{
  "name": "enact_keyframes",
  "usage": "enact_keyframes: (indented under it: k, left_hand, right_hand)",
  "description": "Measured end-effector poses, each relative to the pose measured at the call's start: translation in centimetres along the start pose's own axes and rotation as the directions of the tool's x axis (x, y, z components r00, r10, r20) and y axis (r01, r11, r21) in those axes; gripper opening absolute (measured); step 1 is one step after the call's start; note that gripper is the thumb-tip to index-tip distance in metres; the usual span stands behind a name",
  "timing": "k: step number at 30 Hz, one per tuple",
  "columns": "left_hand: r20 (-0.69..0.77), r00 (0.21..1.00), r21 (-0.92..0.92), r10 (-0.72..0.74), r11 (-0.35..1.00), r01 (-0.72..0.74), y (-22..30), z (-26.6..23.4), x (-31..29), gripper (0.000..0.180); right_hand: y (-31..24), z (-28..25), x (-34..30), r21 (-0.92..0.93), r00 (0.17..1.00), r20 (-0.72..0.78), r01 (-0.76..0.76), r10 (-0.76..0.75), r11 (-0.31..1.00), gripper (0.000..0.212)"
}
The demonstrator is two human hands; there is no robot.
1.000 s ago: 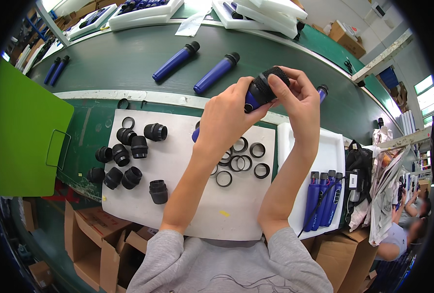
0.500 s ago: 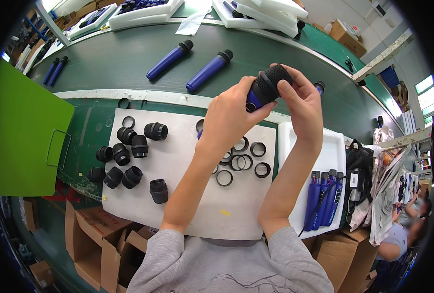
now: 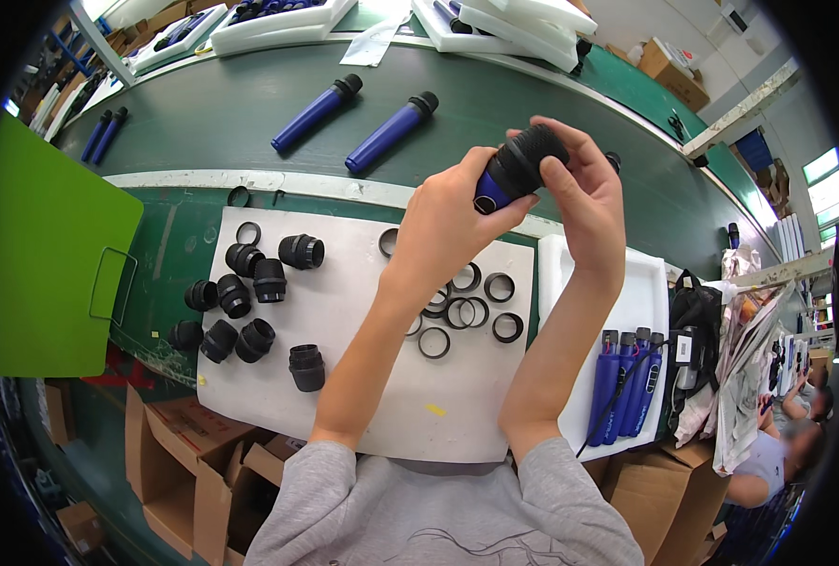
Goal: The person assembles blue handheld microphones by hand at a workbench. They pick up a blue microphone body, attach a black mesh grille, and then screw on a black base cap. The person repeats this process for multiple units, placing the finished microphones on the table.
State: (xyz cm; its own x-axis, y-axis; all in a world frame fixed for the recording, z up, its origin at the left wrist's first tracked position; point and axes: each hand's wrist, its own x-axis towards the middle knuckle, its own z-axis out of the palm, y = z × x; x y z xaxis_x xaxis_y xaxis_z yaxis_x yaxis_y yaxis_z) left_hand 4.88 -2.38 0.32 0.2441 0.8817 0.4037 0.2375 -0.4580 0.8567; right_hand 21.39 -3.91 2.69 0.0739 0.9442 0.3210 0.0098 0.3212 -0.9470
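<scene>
A blue microphone (image 3: pixel 509 172) with a black mesh head is held up between my hands, above the far edge of the white work sheet (image 3: pixel 382 410). My left hand (image 3: pixel 443 215) is closed around its blue body, most of which the palm hides. The fingers and thumb of my right hand (image 3: pixel 589 193) wrap the black mesh head. On the left half of the sheet lie several loose black microphone heads (image 3: pixel 269 282). Several thin black rings (image 3: pixel 434 355) are scattered under and beside my forearms.
Beyond the sheet, blue microphones (image 3: pixel 391 132) lie on a green conveyor belt (image 3: pixel 212 123). To the right, a white foam tray (image 3: pixel 558 274) holds several blue microphone bodies (image 3: pixel 604 401). A green bin (image 3: pixel 51 255) stands at the left. Cardboard boxes (image 3: pixel 198 491) sit below.
The microphones on the belt have shifted a little to the left. The held microphone has turned slightly in my hands, which stay in nearly the same place.
</scene>
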Motion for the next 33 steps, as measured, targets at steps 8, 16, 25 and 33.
enact_keyframes:
  k: [8, 16, 25, 33]
  left_hand:
    - [0.114, 0.991, -0.071, -0.072, 0.994, 0.080, 0.3, -0.2, 0.1, 0.044]
    - [0.057, 0.998, 0.054, 0.003, 0.999, -0.006, -0.7, 0.5, 0.0, 0.045]
    - [0.080, 0.990, -0.080, -0.114, 0.990, 0.120, -0.6, 0.4, 0.2, 0.041]
    - [0.142, 0.982, -0.081, -0.123, 0.988, 0.135, -0.2, 0.4, -0.1, 0.046]
  right_hand:
    - [0.2, 0.2, 0.4, 0.289, 0.999, -0.007, 0.052, -0.053, 0.956, 0.060]
    - [0.9, 0.0, 0.8, 0.203, 0.999, -0.016, 0.037, -0.034, 0.978, 0.062]
    - [0.9, -0.9, 0.3, 0.005, 0.999, -0.036, -0.040, 0.040, 0.999, 0.062]
    - [0.9, -1.2, 0.3, 0.100, 1.000, 0.016, 0.010, -0.012, 0.995, 0.059]
